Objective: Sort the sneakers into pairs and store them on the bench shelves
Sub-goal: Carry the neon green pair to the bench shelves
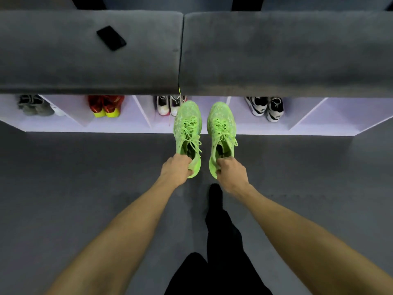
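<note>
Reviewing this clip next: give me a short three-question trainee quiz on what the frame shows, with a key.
1. True or false: the left hand and the right hand each grip one green sneaker at the heel.
2. How many shelf compartments already show a pair? A) two B) four C) six
3. Fill in: the black phone lies on the ____ bench cushion.

Key
1. True: the left green sneaker and the right green sneaker are held toes toward the shelf.
2. B: the grey pair, the red pair, the white pair and the black-and-white pair.
3. Left: the left cushion.
</note>
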Demonstrator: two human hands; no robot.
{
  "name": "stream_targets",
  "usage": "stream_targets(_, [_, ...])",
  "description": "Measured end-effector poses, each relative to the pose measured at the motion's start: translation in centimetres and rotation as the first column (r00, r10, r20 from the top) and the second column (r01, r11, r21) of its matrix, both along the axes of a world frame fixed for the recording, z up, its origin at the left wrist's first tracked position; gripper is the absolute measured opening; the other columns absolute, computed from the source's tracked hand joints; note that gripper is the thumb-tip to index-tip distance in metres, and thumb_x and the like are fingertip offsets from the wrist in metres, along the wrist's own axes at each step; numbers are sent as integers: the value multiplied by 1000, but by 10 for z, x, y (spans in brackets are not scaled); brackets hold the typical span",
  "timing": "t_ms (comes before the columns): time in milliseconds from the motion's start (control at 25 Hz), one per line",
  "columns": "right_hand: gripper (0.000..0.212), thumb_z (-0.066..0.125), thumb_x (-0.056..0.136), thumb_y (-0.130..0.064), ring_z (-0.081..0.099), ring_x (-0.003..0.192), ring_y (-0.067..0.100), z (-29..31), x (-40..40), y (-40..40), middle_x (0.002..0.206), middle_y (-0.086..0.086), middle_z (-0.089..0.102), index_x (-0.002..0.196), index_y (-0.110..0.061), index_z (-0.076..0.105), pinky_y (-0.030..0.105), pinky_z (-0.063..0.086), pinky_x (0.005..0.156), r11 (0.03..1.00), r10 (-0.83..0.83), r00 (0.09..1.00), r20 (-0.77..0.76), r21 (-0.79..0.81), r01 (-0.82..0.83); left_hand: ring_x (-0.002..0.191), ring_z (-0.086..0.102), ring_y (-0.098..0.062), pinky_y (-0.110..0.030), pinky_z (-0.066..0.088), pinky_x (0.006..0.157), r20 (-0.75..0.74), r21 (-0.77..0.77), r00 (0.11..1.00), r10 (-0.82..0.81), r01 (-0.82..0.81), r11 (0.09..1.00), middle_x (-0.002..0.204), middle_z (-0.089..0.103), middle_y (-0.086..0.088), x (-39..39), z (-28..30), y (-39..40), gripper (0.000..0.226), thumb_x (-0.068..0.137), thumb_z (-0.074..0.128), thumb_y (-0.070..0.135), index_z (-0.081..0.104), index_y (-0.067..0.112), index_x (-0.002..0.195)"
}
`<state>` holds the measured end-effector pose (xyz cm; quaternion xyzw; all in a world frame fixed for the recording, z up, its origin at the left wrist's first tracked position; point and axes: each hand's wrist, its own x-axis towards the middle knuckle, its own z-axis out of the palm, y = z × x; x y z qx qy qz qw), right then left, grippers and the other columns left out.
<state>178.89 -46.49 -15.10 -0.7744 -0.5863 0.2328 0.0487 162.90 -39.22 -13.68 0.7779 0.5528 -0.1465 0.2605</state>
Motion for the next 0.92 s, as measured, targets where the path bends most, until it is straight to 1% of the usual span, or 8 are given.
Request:
stream_targets(120, [9,51,81,-4,59,89,37,-75,12,29,97,13,60,86,-7,59,32,38,62,999,16,1000,-22,-52,-17,98,60,-36,-35,41,72,-24,-35,999,27,-28,999,91,53,-9,13,-66,27,18,90,65,28,63,11,96])
stream_targets(200, [6,52,81,-4,59,85,37,-119,20,52,94,12,60,79,-9,54,32,36,61,996,18,999,-35,-86,-21,99,59,-37,-37,44,75,-47,-51,998,36,-38,998,97,56,-11,23,-105,49,20,90,65,29,65,11,99])
stream_targets(280, [13,51,80,-3,59,81,38,-153,29,75,90,12,59,73,-11,45,32,35,59,994,16,999,-31,-110,-19,101,58,-38,-39,46,78,-58,-51,998,39,-42,998,105,58,-14,33,-140,73,22,90,65,30,64,12,101])
stream_targets(400, [15,52,80,-2,59,80,38,-195,44,110,90,12,59,72,-12,43,32,35,59,995,23,999,-25,-101,-25,102,57,-39,-40,46,79,-59,-47,998,34,-36,998,107,58,-15,51,-187,105,21,91,64,31,63,12,101])
stream_targets(600, [6,53,83,-3,60,85,37,-257,69,167,91,13,57,83,-8,56,32,35,61,995,62,998,19,-84,-60,102,59,-39,-39,46,77,-60,-36,998,9,-11,999,107,58,-15,74,-270,154,21,91,64,28,64,12,104])
stream_targets(680, [12,53,84,-5,61,90,37,-279,76,190,98,14,59,94,-6,61,33,38,64,996,74,996,58,-64,-70,103,60,-38,-40,48,80,-52,-27,999,10,-11,1000,110,58,-15,81,-298,175,24,90,64,29,63,13,108])
stream_targets(760, [19,54,86,-7,63,94,36,-302,82,214,104,13,61,103,-8,62,35,45,70,995,90,992,93,-51,-86,106,59,-37,-39,48,82,-41,-3,999,18,-18,1000,113,58,-14,88,-324,200,27,91,63,30,62,15,113])
stream_targets(920, [22,53,87,-8,66,95,34,-342,90,263,105,12,64,107,-11,64,36,51,77,995,87,990,107,-55,-82,109,58,-37,-41,48,88,-16,68,1000,13,-12,998,117,58,-16,105,-364,254,33,91,63,31,60,16,119])
